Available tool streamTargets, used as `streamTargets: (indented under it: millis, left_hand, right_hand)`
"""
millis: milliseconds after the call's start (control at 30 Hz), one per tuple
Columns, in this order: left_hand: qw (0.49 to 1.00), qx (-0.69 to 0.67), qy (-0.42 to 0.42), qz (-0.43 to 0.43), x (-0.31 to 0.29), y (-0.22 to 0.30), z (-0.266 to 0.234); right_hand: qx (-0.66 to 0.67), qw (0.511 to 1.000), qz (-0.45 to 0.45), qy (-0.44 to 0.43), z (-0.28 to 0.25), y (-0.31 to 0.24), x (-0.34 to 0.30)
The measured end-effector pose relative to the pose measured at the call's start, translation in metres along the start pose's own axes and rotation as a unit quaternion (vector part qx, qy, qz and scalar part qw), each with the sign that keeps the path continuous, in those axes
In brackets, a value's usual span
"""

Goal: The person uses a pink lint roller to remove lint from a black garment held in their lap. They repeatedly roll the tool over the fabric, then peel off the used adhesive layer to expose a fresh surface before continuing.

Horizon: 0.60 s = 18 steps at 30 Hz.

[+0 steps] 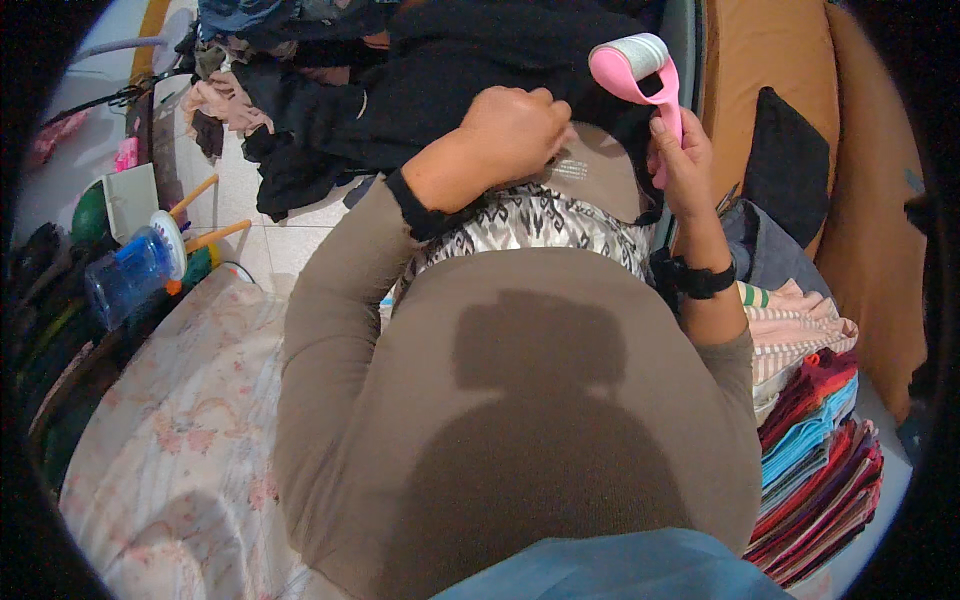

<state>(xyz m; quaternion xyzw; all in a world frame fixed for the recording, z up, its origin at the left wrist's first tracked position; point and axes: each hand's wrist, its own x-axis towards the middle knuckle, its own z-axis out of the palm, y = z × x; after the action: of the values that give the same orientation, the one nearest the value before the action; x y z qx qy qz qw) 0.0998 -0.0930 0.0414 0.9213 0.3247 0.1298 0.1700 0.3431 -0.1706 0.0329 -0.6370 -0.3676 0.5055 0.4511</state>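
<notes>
In my right hand (pixel 683 165) is a pink lint roller (pixel 668 95), its handle wrapped by my fingers and its whitish roll (pixel 640 55) raised at the top. My left hand (pixel 515 130) is closed in a fist over a black garment (pixel 470 60), which spreads beyond my lap. What its fingers hold, if anything, is hidden. Just below the left fist lies a taupe inner piece of cloth (pixel 605 175) with small print, edged in black. Patterned black-and-white fabric (pixel 545 215) covers my lap.
A stack of folded red and blue cloths (pixel 815 470) sits at my right, near brown cushions (pixel 770 60). Dark clothes are heaped at the far left beside a peach cloth (pixel 230 100). A clear blue plastic container (pixel 125 275) stands near a floral sheet (pixel 190 420).
</notes>
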Motion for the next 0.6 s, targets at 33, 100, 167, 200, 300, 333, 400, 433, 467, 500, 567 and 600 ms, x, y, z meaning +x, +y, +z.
streamTargets:
  millis: [33,100,167,200,300,333,400,433,467,500,567,600]
  left_hand:
    - [0.999,-0.019,0.043,-0.012,-0.005,-0.006,-0.004]
    - [0.972,-0.146,0.164,-0.082,-0.026,-0.026,-0.017]
    - [0.902,-0.33,0.173,-0.219,-0.059,-0.053,-0.036]
    - [0.84,-0.417,0.213,-0.273,-0.075,-0.063,-0.042]
    - [0.7,-0.572,0.272,-0.331,-0.119,-0.084,-0.048]
    - [0.649,-0.599,0.272,-0.382,-0.128,-0.088,-0.046]
    - [0.622,-0.646,0.284,-0.339,-0.138,-0.09,-0.037]
    - [0.61,-0.66,0.295,-0.324,-0.138,-0.088,-0.031]
    - [0.6,-0.67,0.304,-0.313,-0.138,-0.087,-0.027]
    - [0.591,-0.68,0.31,-0.303,-0.137,-0.085,-0.024]
    - [0.574,-0.697,0.315,-0.291,-0.135,-0.081,-0.021]
    - [0.567,-0.704,0.315,-0.29,-0.134,-0.08,-0.021]
  right_hand:
    - [0.005,1.0,-0.004,0.005,0.001,0.0,0.0]
    - [0.0,1.0,-0.012,0.005,0.002,-0.002,-0.001]
    - [-0.017,1.0,-0.022,-0.007,0.004,-0.006,-0.003]
    - [-0.042,0.999,-0.01,0.001,0.005,-0.008,-0.003]
    - [-0.102,0.992,-0.063,-0.038,0.015,-0.018,-0.003]
    - [-0.109,0.991,-0.05,-0.052,0.018,-0.022,-0.003]
    - [-0.171,0.968,-0.165,-0.087,0.031,-0.028,0.002]
    - [-0.202,0.949,-0.22,-0.1,0.037,-0.032,0.004]
    - [-0.253,0.936,-0.213,-0.122,0.04,-0.038,0.002]
    - [-0.268,0.914,-0.269,-0.141,0.048,-0.042,0.003]
    - [-0.344,0.862,-0.336,-0.159,0.064,-0.053,0.002]
    - [-0.373,0.843,-0.347,-0.176,0.074,-0.058,0.0]
